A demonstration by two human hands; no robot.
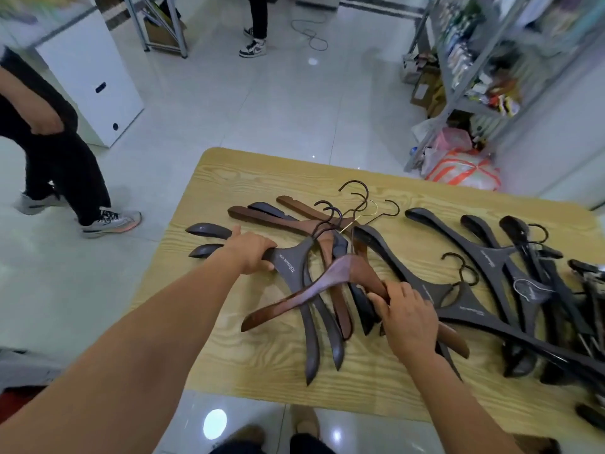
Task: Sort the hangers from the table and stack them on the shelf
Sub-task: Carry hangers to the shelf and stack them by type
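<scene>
On the table [229,178] before me, the middle heap of hangers [330,247] has the side heap of hangers [510,267] at its 3 o'clock, reaching the table's edge. My left hand [252,252] grips the middle heap at its 9 o'clock side, and my right hand [409,319] grips it at its 5 o'clock, between the two heaps. Beyond the table, the shelf rack [471,104] stands at 1 o'clock with bags [465,173] at its foot, a cabinet [91,77] at 10 o'clock, a person [62,158] at 9 o'clock and another person's legs [258,18] at 12 o'clock.

Bare table [248,365] lies nearer than the brown hanger pile [327,276] and beyond its hooks; overlapping black hangers [471,309] crowd the table to its right.
</scene>
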